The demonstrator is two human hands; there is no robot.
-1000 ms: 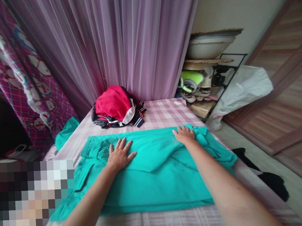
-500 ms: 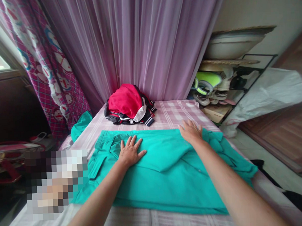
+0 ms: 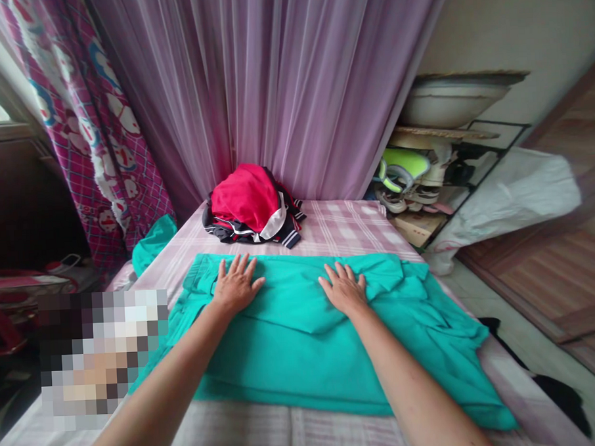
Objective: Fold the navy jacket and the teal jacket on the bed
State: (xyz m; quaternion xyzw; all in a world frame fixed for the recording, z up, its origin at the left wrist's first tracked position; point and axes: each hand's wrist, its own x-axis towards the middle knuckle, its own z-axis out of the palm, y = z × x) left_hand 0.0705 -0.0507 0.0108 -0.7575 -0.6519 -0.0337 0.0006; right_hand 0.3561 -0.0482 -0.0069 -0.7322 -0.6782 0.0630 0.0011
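A teal garment (image 3: 284,361) lies spread and folded over on the checked bedcover, with creases across its middle and bunched cloth toward its right end. My left hand (image 3: 237,286) rests flat on its upper left part, fingers spread. Flat on the upper middle of the same cloth is my right hand (image 3: 344,288), its fingers apart too. Neither hand grips anything. Beyond the garment sits a heap of red and black clothing (image 3: 247,202) with striped cuffs.
Lilac curtains (image 3: 281,85) hang behind the bed (image 3: 344,224). Another teal cloth (image 3: 154,244) lies at the left edge. To the right stand a rack with shoes (image 3: 424,194), a basin (image 3: 462,101) and a white plastic bag (image 3: 517,187). A blurred patch covers the lower left.
My right hand has slid left across the garment, from its upper right to the middle. My left hand has shifted slightly up and left. The view has moved a little.
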